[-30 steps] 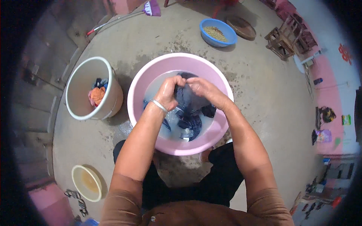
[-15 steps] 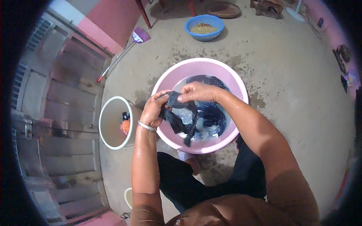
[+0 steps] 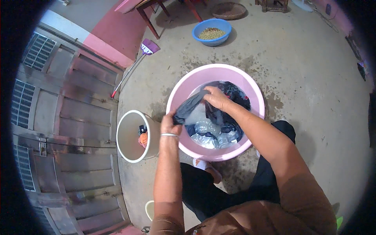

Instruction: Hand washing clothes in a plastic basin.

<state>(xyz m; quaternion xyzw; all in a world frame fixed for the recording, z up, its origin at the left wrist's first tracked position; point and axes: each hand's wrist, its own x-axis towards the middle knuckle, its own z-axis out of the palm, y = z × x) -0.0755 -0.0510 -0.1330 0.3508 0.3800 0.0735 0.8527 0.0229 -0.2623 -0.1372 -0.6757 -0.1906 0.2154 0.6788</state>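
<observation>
I look down from my head, through the left of two side-by-side fisheye cameras (straight edges bow toward its dark rim), near above my left hand (image 3: 171, 124) and right hand (image 3: 217, 98), wide enough to catch the pink washtub (image 3: 188, 84), panelled door (image 3: 80, 149) and blue basin (image 3: 212, 42)

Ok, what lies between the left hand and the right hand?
In the head view, a grey cloth stretches from the left hand to the right hand, over the pink tub.

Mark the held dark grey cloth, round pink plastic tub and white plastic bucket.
Held dark grey cloth (image 3: 191, 105): head view, middle.
Round pink plastic tub (image 3: 219, 73): head view, far inner wall.
White plastic bucket (image 3: 128, 135): head view, inner wall.
</observation>
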